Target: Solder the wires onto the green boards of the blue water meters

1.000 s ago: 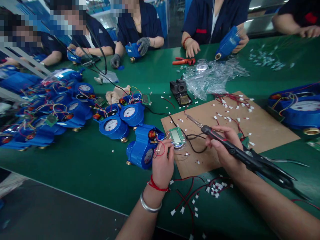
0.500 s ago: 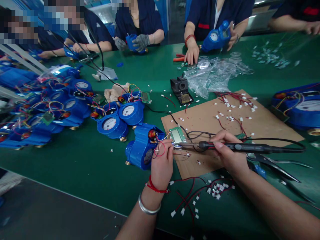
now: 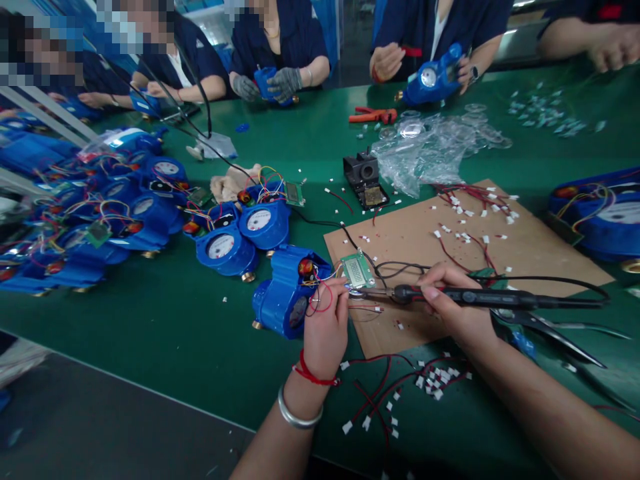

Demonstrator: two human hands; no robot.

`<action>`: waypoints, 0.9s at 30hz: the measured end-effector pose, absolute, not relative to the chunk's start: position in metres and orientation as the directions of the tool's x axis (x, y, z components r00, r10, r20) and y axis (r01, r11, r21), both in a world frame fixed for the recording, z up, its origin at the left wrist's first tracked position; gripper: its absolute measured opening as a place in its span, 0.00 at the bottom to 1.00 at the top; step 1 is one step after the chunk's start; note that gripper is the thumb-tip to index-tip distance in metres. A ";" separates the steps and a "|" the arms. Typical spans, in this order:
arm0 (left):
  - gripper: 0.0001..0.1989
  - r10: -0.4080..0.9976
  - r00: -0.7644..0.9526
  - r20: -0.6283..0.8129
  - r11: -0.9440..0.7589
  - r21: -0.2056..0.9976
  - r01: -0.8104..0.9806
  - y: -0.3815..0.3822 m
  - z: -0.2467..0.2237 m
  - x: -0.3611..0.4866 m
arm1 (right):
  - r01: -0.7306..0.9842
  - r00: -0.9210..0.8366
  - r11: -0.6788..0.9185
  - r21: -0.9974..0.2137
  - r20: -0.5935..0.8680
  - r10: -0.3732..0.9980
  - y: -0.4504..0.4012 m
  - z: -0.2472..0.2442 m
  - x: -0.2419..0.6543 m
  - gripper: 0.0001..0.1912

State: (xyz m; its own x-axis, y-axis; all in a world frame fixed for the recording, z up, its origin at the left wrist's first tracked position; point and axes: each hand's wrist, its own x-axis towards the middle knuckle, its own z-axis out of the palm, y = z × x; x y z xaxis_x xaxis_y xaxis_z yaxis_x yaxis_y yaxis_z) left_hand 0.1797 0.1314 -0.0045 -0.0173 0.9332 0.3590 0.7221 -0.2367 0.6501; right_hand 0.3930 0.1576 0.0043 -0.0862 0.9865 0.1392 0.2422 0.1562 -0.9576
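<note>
My right hand (image 3: 463,310) is closed round the black handle of a soldering iron (image 3: 480,297), whose tip points left to the lower edge of a small green circuit board (image 3: 357,270). Digits show on the board's display. At that same edge, my left hand (image 3: 326,320) pinches thin wire; a red and black loop hangs by its fingers, and the exact grip is hidden. Just left of this hand lies a blue water meter (image 3: 280,290) on its side, its wires leading toward the board. The iron's tip appears to meet the board's edge, though contact is unclear.
Brown cardboard (image 3: 400,240) under the board carries red-black leads. A black soldering stand (image 3: 364,179) sits behind, near plastic bags (image 3: 425,150). Pliers (image 3: 550,333) lie beside my right forearm. More blue meters (image 3: 225,248) crowd the left. Several co-workers sit opposite.
Digits now show on the board's display, which looked blank before. My hands hold nearly the same place. Opposite, a co-worker's hand has lifted off the table, uncovering orange-handled cutters.
</note>
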 end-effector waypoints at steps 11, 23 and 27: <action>0.04 0.930 -0.017 0.368 -0.239 0.638 0.732 0.131 -0.005 0.180 | 0.220 -0.102 0.132 -0.967 0.112 0.988 0.159 0.002 0.395 0.05; 0.05 0.932 -0.007 0.362 -0.243 0.640 0.729 0.130 -0.006 0.180 | 0.232 -0.124 0.135 -0.963 0.108 0.986 0.160 0.005 0.394 0.05; 0.05 0.947 -0.013 0.322 -0.213 0.656 0.724 0.129 -0.002 0.180 | 0.202 -0.139 0.119 -0.972 0.092 0.986 0.158 0.005 0.397 0.05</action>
